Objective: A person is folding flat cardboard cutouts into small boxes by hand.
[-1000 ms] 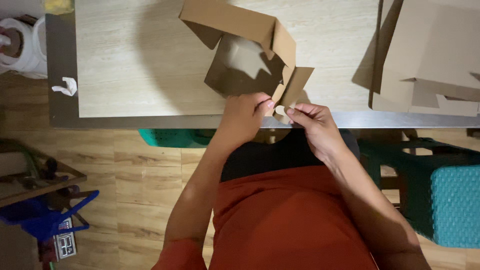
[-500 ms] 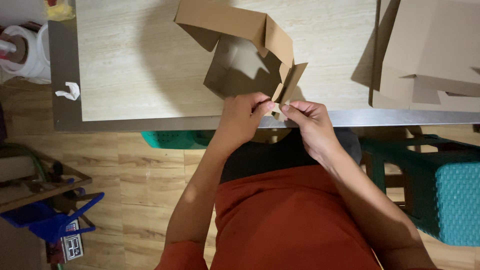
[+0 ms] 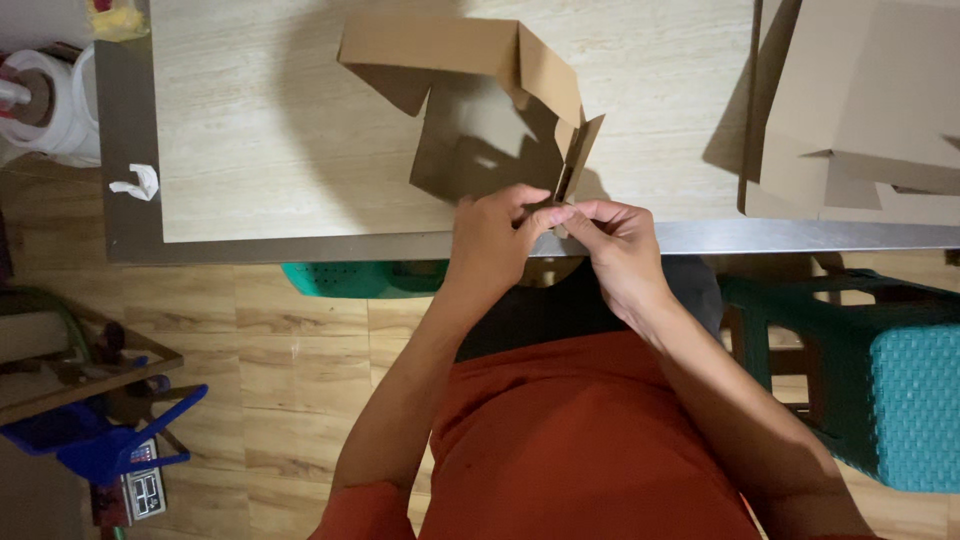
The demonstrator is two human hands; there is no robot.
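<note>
Two hands are meeting at the near edge of the worktop (image 3: 250, 150), w/ the left hand (image 3: 495, 235) and right hand (image 3: 615, 245) fingertip to fingertip. Each grip is pinching together on the near flap of a half-folded cardboard box (image 3: 480, 110); the rest of the box is lying just beyond the hands, farther from the person, its walls partly standing up. Flat cardboard sheets (image 3: 860, 100) are sitting well apart at the worktop's far right. A crumpled white scrap (image 3: 135, 182) is lying on the left rim, a tape roll (image 3: 45, 105) beside that. Teal stools (image 3: 880, 390) are standing on the floor below.
</note>
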